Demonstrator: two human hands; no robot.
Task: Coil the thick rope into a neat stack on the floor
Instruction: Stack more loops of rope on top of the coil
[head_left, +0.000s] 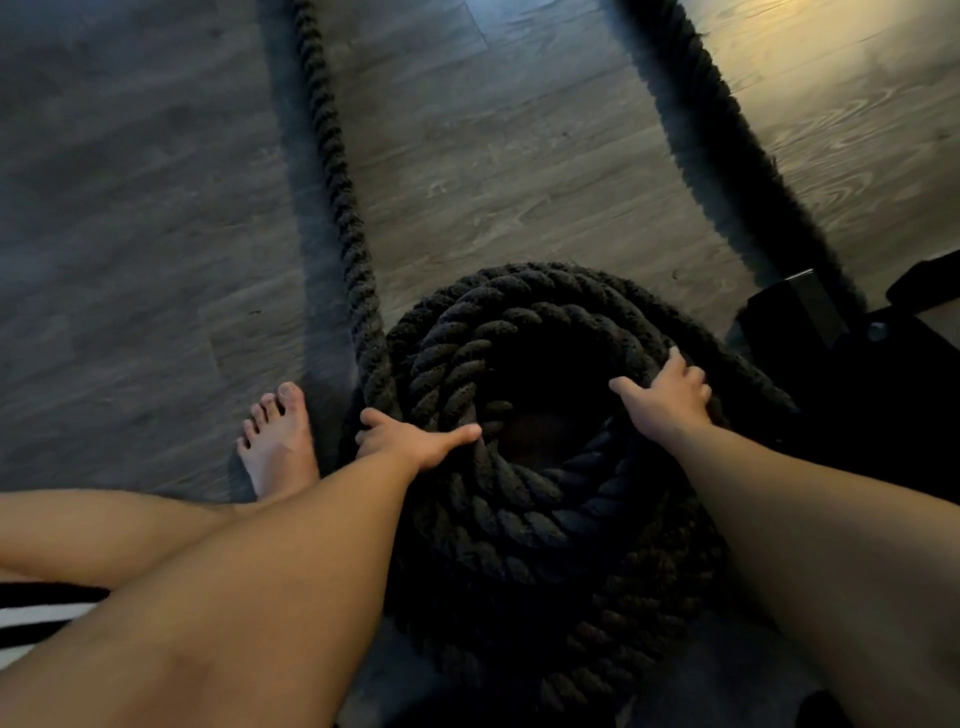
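Note:
A thick black twisted rope (519, 332) lies coiled in a round stack of several turns on the grey wood floor, with a dark hollow in its middle. My left hand (415, 441) grips the top turn on the coil's left side, thumb inside the ring. My right hand (670, 395) holds the top turn on the right side, fingers curled over the outer edge. One loose length of rope (337, 182) runs from the coil's left side away to the top of the view. A second length (727, 156) stretches along the right.
My bare left foot (280, 441) stands on the floor just left of the coil, and my leg crosses the lower left. A black metal base or frame (800, 312) sits at the right, touching the coil's far right. Grey plank floor (130, 208) spreads to the left.

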